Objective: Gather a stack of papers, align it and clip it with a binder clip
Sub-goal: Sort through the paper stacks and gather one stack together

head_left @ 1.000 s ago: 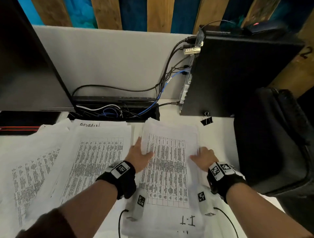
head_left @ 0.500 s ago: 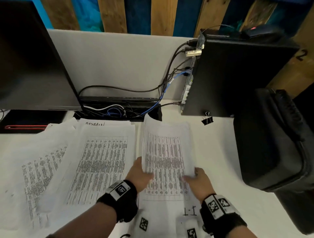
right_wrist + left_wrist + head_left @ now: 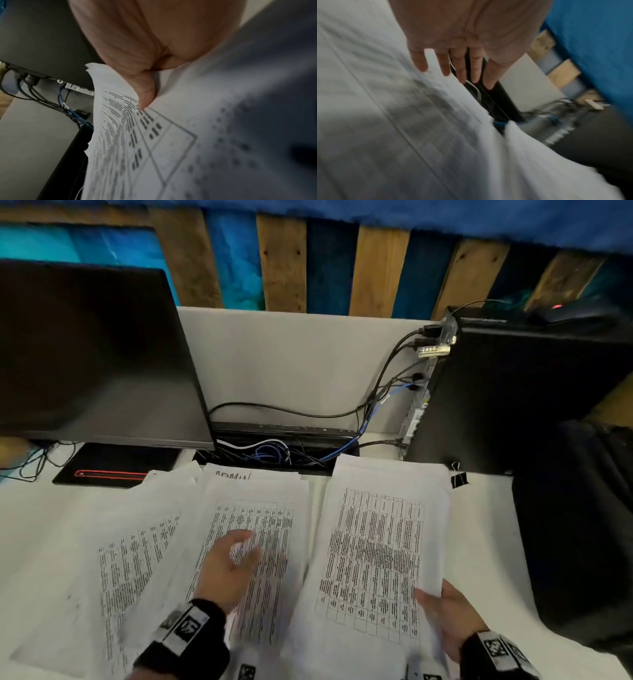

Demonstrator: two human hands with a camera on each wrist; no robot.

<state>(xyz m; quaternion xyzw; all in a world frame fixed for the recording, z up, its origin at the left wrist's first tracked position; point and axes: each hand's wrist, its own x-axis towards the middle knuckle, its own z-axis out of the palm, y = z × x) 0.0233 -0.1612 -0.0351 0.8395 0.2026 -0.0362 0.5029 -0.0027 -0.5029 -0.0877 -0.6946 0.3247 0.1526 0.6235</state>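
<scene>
Holding a sheaf [image 3: 373, 546] by its near right corner, right hand [image 3: 448, 616] pinching; left hand [image 3: 233, 563] flat and released over the spread papers [image 3: 253, 542] on the worktop [image 3: 486, 535]. Clip [image 3: 458, 477] lies beyond the sheaf's far corner.

Left wrist: fingers [image 3: 445, 65] straight, nothing held.

Right wrist: thumb [image 3: 145, 93] clamps the edge. Sheets look light, limp, prone to fan; better gripped at both long edges.
</scene>
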